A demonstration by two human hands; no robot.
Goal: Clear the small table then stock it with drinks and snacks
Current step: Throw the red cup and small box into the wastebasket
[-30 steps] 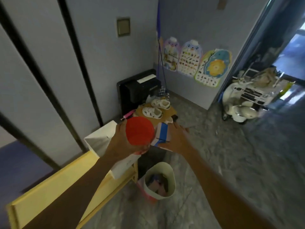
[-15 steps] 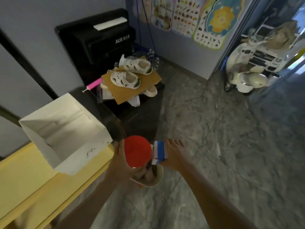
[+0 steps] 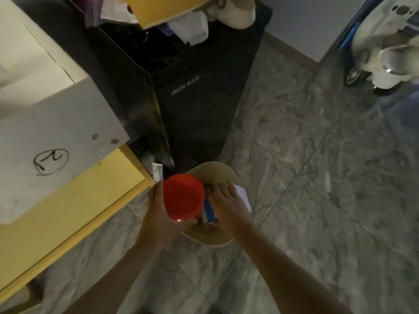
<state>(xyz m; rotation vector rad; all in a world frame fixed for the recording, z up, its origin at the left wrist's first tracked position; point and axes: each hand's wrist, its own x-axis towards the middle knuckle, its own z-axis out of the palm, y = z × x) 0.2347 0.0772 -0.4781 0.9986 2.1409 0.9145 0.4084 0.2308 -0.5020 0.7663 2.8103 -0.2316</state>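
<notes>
My left hand (image 3: 158, 214) grips a red cup (image 3: 183, 197) from the side, holding it over the near-left rim of a cream waste bin (image 3: 217, 171) on the floor. My right hand (image 3: 226, 205) is inside the bin's mouth, fingers spread over a white and blue carton (image 3: 243, 197) that pokes out beside and under the palm. The small yellow table (image 3: 74, 209) stands to the left of the bin, its corner almost touching it.
A white cardboard box (image 3: 56, 132) marked with a circled scribble sits on the yellow table. A black AUX appliance (image 3: 195, 98) piled with cardboard and clutter stands just behind the bin. A white toy scooter (image 3: 385, 53) is at the far right on the grey marble floor.
My head has tipped down and moved closer. Both hands have dropped from chest height to the bin, and the right hand has pushed the carton into the bin's mouth.
</notes>
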